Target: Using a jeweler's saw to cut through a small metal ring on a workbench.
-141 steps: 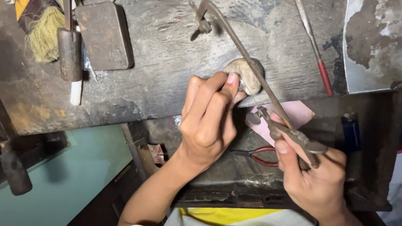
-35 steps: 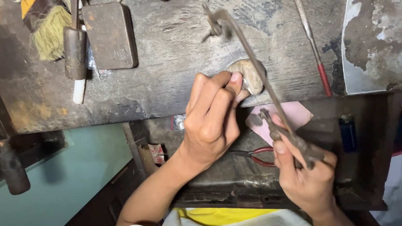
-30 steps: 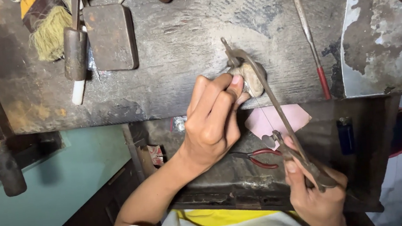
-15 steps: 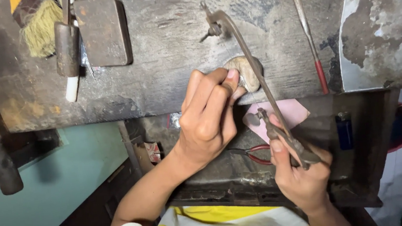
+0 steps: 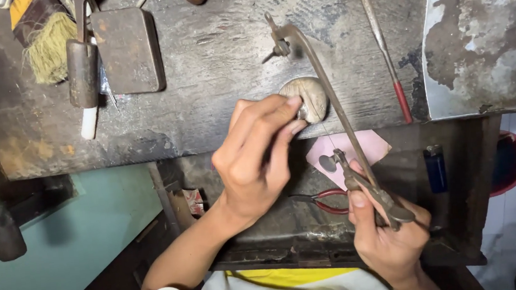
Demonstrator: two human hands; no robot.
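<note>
The left hand (image 5: 259, 157) comes up from the six o'clock side on a bare forearm, wrist bent slightly, and its fingers (image 5: 273, 109) lie together, stretched toward one o'clock, their tips pressed on the pale rounded piece (image 5: 307, 97) that sits at the front edge of the bench (image 5: 213, 62). The thumb tucks under beside the fingers, so the piece is pinned against the wood at the bench lip. The right hand (image 5: 391, 239) sits lower, at about five o'clock from the left one, fist closed around the handle of a saw (image 5: 329, 104); its thumb lies along the handle pointing to twelve o'clock. The saw's metal frame runs up from that fist toward eleven o'clock, passing just beside the piece on its three o'clock side and ending over the bench. Whether the blade touches the piece I cannot tell. Under the bench edge, between the two hands, lie a pink paper (image 5: 348, 149) and red-handled pliers (image 5: 325, 201). A blue lighter (image 5: 435, 168) stands at three o'clock from the saw handle. Far off at ten o'clock on the bench rest a brush (image 5: 47, 48), a hammer (image 5: 84, 73) and a dark flat block (image 5: 128, 50); a thin file (image 5: 383, 44) with a red grip lies at one o'clock.
</note>
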